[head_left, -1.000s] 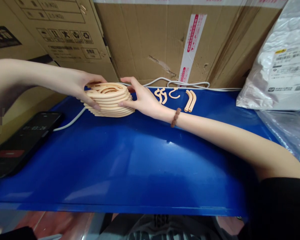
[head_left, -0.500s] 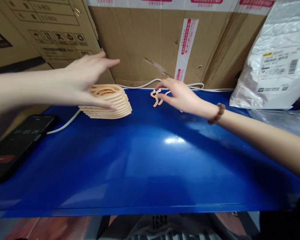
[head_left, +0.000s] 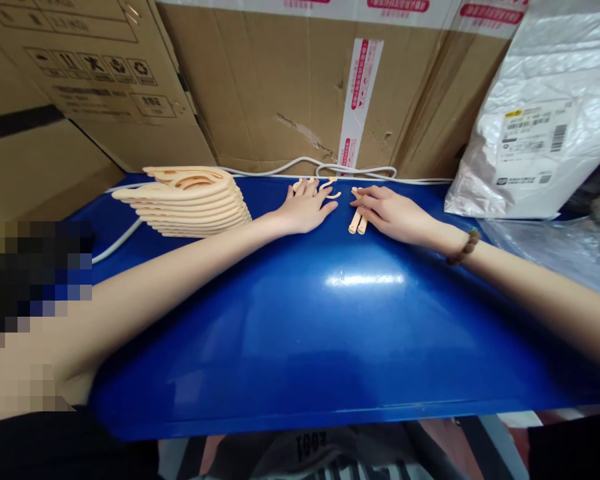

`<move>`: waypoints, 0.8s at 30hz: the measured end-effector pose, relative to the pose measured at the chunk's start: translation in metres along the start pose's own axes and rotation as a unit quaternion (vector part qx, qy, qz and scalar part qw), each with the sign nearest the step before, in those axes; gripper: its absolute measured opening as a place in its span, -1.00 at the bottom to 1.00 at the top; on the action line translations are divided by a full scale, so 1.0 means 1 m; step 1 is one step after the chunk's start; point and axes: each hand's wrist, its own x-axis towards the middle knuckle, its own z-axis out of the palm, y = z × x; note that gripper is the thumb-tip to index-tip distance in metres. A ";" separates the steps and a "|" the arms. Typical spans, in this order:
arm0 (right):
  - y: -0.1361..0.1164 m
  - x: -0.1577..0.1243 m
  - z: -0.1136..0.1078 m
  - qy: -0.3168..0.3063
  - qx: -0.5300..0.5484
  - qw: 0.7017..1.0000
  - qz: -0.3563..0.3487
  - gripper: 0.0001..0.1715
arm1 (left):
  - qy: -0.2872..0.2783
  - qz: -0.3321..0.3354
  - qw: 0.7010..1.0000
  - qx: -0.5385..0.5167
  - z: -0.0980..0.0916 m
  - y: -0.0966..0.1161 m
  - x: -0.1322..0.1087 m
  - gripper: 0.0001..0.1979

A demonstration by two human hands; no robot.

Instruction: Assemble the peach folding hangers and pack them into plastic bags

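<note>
A stack of peach-coloured flat plastic frames (head_left: 190, 199) lies at the back left of the blue table top (head_left: 300, 320). My left hand (head_left: 305, 208) reaches across and lies flat, fingers stretched out, over small curly peach pieces (head_left: 330, 189) near the back edge. To its right my right hand (head_left: 395, 213) rests with its fingertips touching two curved peach bars (head_left: 356, 221), thumb and forefinger close on their upper ends. A brown bead bracelet (head_left: 464, 248) is on my right wrist.
Large cardboard boxes (head_left: 300, 80) stand along the back. A silver plastic parcel (head_left: 540, 120) leans at the right, with clear plastic film (head_left: 570, 247) in front of it. A white cable (head_left: 330, 168) runs along the back edge.
My left hand left the stack and crossed right to the curly pieces. My right hand moved right onto the two curved bars. The view shifted, and the phone at left is out of sight.
</note>
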 end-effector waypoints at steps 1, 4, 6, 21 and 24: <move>-0.007 -0.005 -0.002 0.003 -0.005 1.000 -0.004 -0.48 | -0.003 0.009 1.000 0.001 0.001 0.000 -0.003 -0.32; -0.035 -0.022 -0.009 0.010 -0.030 0.999 -0.018 -0.50 | -0.015 0.041 0.999 0.006 0.001 0.002 -0.025 -0.32; -0.057 -0.034 -0.015 0.007 -0.052 0.998 -0.038 -0.51 | -0.018 0.067 0.998 0.009 0.001 0.001 -0.042 -0.33; -0.041 0.015 -0.028 -0.042 -0.113 0.992 -0.042 -0.66 | 0.090 0.229 0.969 0.031 -0.002 0.040 -0.115 -0.59; -0.034 0.015 -0.033 -0.048 -0.110 0.992 -0.051 -0.76 | 0.082 0.229 0.969 0.040 -0.005 0.042 -0.124 -0.60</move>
